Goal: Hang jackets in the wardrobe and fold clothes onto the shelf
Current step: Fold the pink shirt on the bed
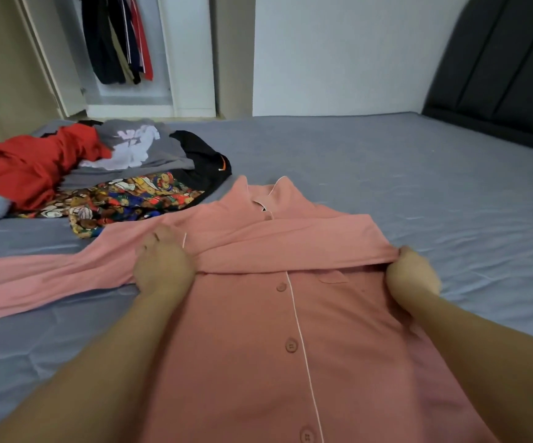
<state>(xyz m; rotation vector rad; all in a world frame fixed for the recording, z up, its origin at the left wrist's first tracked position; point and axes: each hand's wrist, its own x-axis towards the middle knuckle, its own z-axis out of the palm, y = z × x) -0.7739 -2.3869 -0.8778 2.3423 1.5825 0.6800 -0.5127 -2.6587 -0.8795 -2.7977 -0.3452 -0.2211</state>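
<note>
Shirt (258, 314) on bed (418, 174), clothes pile (115, 174) behind-left

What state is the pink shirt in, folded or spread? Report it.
Partly folded. The pink shirt lies buttoned, front up, on the bed; one sleeve is folded across the chest, the other still stretches out flat.
</note>
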